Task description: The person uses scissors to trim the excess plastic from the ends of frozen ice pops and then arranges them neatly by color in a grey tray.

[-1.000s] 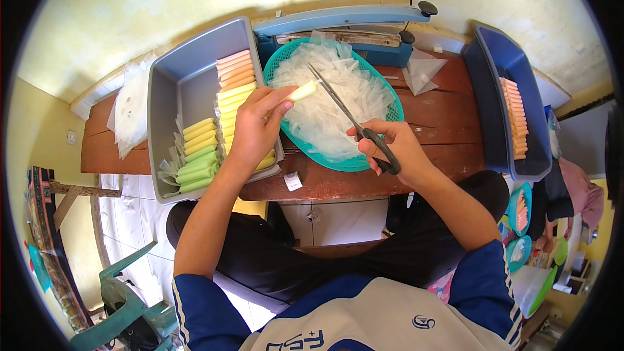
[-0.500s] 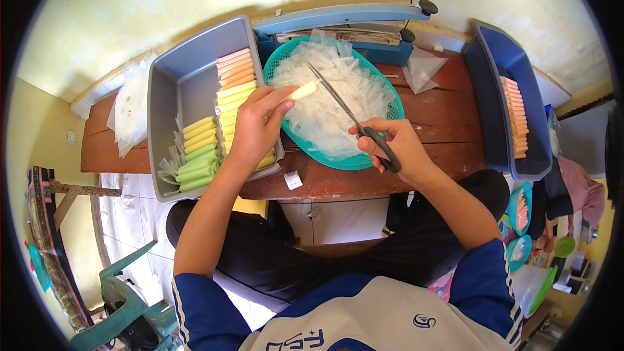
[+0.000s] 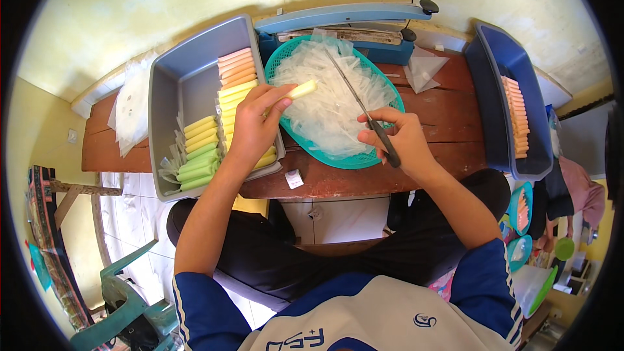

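Note:
Between its fingertips my left hand (image 3: 257, 120) pinches a pale yellow stick-shaped ice pop (image 3: 303, 89) in a clear sleeve, its free end pointing right. My right hand (image 3: 400, 140) grips black-handled scissors (image 3: 356, 94); the blades look closed and point up and left, a short way right of the ice pop. Beneath both lies a teal oval basket (image 3: 312, 148) heaped with clear plastic offcuts (image 3: 331, 104). Just left of my left hand, a grey tub (image 3: 188, 65) holds rows of pink, yellow and green ice pops (image 3: 199, 168).
A blue sealing machine (image 3: 344, 19) stands behind the basket. At the right is a dark blue tub (image 3: 489, 107) with stacked pink sticks (image 3: 515, 117). Plastic sheets (image 3: 133, 107) lie at the table's left end. Another person (image 3: 572, 185) is at the far right.
The scissors have swung right, away from the ice pop's end, and their blades have come together. My left hand keeps hold of the ice pop in nearly the same place.

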Action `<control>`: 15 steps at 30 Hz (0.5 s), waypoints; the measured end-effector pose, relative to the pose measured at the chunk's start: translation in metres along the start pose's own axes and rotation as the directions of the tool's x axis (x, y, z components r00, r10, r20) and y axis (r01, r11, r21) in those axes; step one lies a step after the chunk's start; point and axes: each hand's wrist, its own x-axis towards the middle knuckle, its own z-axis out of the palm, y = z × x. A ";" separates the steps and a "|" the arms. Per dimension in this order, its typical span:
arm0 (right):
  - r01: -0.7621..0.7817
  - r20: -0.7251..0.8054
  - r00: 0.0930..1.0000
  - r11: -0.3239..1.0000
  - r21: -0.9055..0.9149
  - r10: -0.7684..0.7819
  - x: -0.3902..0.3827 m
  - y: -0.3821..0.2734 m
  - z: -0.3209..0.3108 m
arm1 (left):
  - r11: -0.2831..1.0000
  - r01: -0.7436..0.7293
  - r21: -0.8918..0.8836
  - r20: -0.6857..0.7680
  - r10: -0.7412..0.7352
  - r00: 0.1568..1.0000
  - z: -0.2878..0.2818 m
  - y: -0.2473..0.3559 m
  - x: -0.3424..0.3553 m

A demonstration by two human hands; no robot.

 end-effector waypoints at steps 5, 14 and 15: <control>0.290 -0.076 0.933 0.857 -0.426 -0.353 0.017 0.023 -0.010 | 1.000 -0.006 -0.018 -0.013 0.005 1.000 0.001 -0.002 0.001; 0.290 -0.038 0.884 0.612 -0.736 -0.465 0.031 0.046 -0.016 | 0.994 0.039 -0.103 0.010 -0.038 0.999 -0.002 -0.002 0.002; 0.297 -0.025 0.882 0.597 -0.745 -0.470 0.032 0.046 -0.015 | 0.992 0.043 -0.117 0.011 -0.042 0.999 -0.003 -0.002 0.002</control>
